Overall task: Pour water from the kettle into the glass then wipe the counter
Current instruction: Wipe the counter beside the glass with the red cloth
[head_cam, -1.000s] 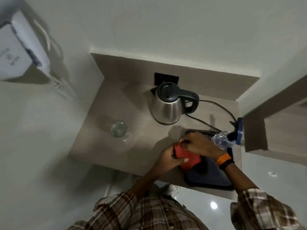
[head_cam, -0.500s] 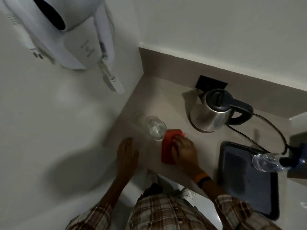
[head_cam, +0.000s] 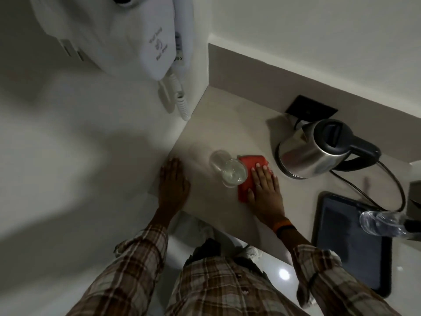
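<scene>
Wiping step — we are pressing right hand [head_cam: 265, 190] flat, unclenched, on red cloth [head_cam: 248, 169]; left hand [head_cam: 174, 181] lying open on counter [head_cam: 218, 124] — next, skirting the glass [head_cam: 234, 173].

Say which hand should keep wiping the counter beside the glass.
Right. The right hand lies flat on the red cloth between the glass and the kettle. The left hand rests bare on the counter edge, with the glass between it and the cloth.

A white wall-mounted hair dryer [head_cam: 145, 39] with a coiled cord [head_cam: 181, 103] hangs above the table's far left corner. A dark tray [head_cam: 350, 245] lies at the right edge, a clear plastic bottle [head_cam: 382, 223] on its side over it. A black socket plate [head_cam: 311, 110] sits on the back wall.
</scene>
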